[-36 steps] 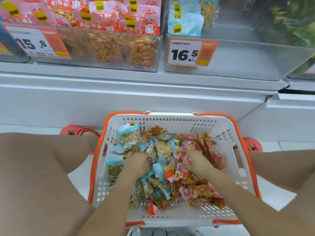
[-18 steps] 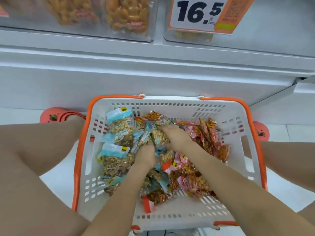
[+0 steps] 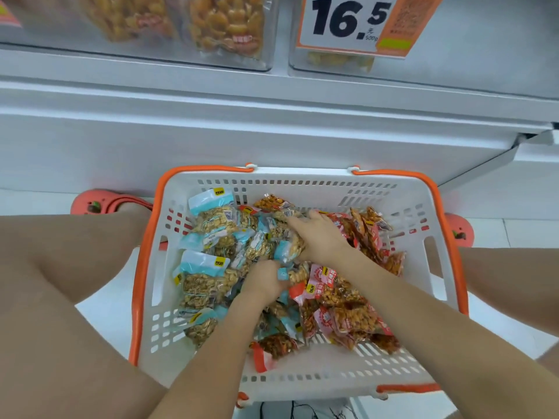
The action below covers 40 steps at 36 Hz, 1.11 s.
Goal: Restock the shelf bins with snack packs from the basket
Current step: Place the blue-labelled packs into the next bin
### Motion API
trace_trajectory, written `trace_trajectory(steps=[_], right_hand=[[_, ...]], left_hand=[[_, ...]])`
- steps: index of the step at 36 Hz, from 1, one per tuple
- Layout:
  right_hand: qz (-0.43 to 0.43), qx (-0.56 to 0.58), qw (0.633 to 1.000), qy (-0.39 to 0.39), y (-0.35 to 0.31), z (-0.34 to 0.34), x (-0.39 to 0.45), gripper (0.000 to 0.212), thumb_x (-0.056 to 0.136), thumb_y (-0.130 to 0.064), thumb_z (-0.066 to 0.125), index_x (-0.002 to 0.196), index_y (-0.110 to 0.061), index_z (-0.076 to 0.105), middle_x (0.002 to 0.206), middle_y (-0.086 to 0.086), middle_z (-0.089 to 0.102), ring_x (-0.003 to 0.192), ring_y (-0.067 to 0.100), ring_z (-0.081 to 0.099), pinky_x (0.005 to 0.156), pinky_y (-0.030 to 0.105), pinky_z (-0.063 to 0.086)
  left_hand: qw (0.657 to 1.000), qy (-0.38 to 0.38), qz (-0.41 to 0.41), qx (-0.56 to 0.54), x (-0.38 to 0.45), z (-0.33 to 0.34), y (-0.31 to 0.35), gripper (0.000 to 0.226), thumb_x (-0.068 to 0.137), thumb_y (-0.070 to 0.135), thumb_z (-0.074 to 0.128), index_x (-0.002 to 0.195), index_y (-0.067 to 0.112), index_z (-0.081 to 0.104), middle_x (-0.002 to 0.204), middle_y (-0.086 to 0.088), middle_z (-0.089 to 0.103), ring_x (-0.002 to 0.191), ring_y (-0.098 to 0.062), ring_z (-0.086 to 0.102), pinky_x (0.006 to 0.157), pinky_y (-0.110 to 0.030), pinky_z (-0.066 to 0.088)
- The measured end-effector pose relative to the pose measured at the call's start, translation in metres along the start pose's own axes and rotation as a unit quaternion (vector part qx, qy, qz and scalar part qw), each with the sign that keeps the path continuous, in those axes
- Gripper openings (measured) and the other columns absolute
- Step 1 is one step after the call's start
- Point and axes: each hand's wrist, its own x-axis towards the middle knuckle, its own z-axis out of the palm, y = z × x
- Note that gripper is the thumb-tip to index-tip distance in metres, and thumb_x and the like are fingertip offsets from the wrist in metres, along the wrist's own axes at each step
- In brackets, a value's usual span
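Matt white perforated plastic basket (image 3: 435, 285) with orange rim, glossy crinkled film snack packs (image 3: 208, 225), clear glossy plastic shelf bins (image 3: 272, 40)

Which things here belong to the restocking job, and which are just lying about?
Belong: basket; blue snack packs; red snack packs; shelf bins; left hand; right hand.

Lying about: price tag; sandals; cables.

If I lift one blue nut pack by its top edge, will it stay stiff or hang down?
The blue nut pack would probably sag: its film looks thin and crinkled. The lumpy filling likely shifts to the bottom. Its glossy surface may be slippery.
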Motion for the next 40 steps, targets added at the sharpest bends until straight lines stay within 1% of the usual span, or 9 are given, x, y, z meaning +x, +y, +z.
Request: trace_trajectory(steps=[6, 10, 12, 14, 20, 25, 29, 33, 40], right_hand=[[0.072, 0.238, 0.962, 0.109, 0.003, -0.021, -0.021, 0.058, 0.068, -0.037, 0.084, 0.115, -0.021, 0.055, 0.096, -0.009, 0.055, 0.094, 0.017, 0.048, 0.065, 0.029, 0.038], [0.129, 0.385, 0.907, 0.106, 0.007, -0.049, -0.036, 0.038, 0.073, -0.037, 0.081, 0.09, -0.008, 0.065, 0.08, 0.013, 0.063, 0.073, 0.02, 0.057, 0.063, 0.026, 0.044], [0.145, 0.428, 0.886, 0.103, 0.007, -0.069, -0.044, 0.03, 0.076, -0.036, 0.08, 0.082, -0.013, 0.062, 0.076, 0.009, 0.064, 0.07, 0.021, 0.062, 0.063, 0.03, 0.05], [0.155, 0.451, 0.872, 0.111, 0.005, -0.093, -0.052, 0.027, 0.078, -0.036, 0.079, 0.084, -0.017, 0.06, 0.078, 0.005, 0.066, 0.069, 0.023, 0.065, 0.062, 0.03, 0.049], [0.157, 0.524, 0.826, 0.134, -0.002, -0.16, -0.08, 0.028, 0.084, -0.022, 0.074, 0.088, -0.018, 0.047, 0.077, 0.013, 0.062, 0.061, 0.028, 0.069, 0.062, 0.038, 0.054], [0.114, 0.558, 0.812, 0.125, -0.005, -0.2, -0.108, 0.036, 0.089, -0.018, 0.068, 0.115, -0.01, 0.045, 0.102, 0.017, 0.06, 0.073, 0.032, 0.073, 0.068, 0.04, 0.061], [0.105, 0.599, 0.782, 0.136, -0.01, -0.216, -0.118, 0.048, 0.091, -0.015, 0.064, 0.13, -0.021, 0.037, 0.123, 0.016, 0.052, 0.077, 0.036, 0.072, 0.07, 0.037, 0.06], [0.103, 0.617, 0.767, 0.144, -0.014, -0.214, -0.12, 0.055, 0.092, -0.013, 0.06, 0.137, -0.025, 0.032, 0.136, 0.013, 0.034, 0.077, 0.037, 0.072, 0.078, 0.04, 0.06], [0.091, 0.683, 0.703, 0.174, -0.018, -0.209, -0.119, 0.06, 0.087, -0.005, 0.067, 0.139, -0.01, 0.039, 0.144, 0.025, 0.04, 0.084, 0.037, 0.072, 0.074, 0.035, 0.061]], left_hand=[[0.998, 0.063, 0.016, -0.015, -0.011, -0.012, 0.006, 0.042, 0.095, 0.02, 0.059, 0.136, 0.011, 0.051, 0.134, -0.015, 0.052, 0.115, -0.031, 0.055, 0.091, -0.034, 0.045], [0.986, 0.053, -0.01, -0.16, -0.023, -0.043, 0.015, 0.052, 0.094, 0.021, 0.061, 0.14, 0.009, 0.043, 0.143, -0.005, 0.045, 0.13, -0.027, 0.043, 0.096, -0.031, 0.039], [0.976, 0.056, -0.001, -0.21, -0.033, -0.065, 0.022, 0.025, 0.092, 0.021, 0.064, 0.114, 0.017, 0.053, 0.109, 0.012, 0.049, 0.103, -0.021, 0.051, 0.081, -0.03, 0.038], [0.96, 0.067, 0.005, -0.272, -0.046, -0.09, 0.035, 0.019, 0.091, 0.019, 0.065, 0.103, 0.02, 0.051, 0.098, 0.009, 0.044, 0.086, -0.016, 0.049, 0.069, -0.029, 0.042], [0.822, -0.022, 0.049, -0.566, -0.084, -0.151, 0.073, 0.014, 0.095, 0.001, 0.045, 0.094, 0.009, 0.056, 0.067, -0.007, 0.063, 0.058, -0.02, 0.062, 0.061, -0.039, 0.056], [0.817, -0.033, 0.08, -0.571, -0.118, -0.189, 0.1, 0.027, 0.096, 0.004, 0.035, 0.076, 0.004, 0.052, 0.056, -0.008, 0.062, 0.046, -0.021, 0.061, 0.049, -0.034, 0.056], [0.816, -0.055, 0.081, -0.57, -0.132, -0.216, 0.108, 0.01, 0.096, 0.008, 0.042, 0.094, 0.004, 0.051, 0.066, -0.01, 0.061, 0.055, -0.023, 0.063, 0.06, -0.046, 0.059], [0.807, -0.035, 0.077, -0.584, -0.137, -0.223, 0.114, 0.014, 0.098, 0.012, 0.042, 0.091, 0.003, 0.051, 0.062, -0.011, 0.063, 0.049, -0.023, 0.065, 0.047, -0.039, 0.057], [0.759, -0.043, 0.092, -0.643, -0.126, -0.224, 0.121, 0.037, 0.094, 0.022, 0.039, 0.119, 0.028, 0.066, 0.121, -0.015, 0.05, 0.062, -0.03, 0.061, 0.06, -0.039, 0.058]])
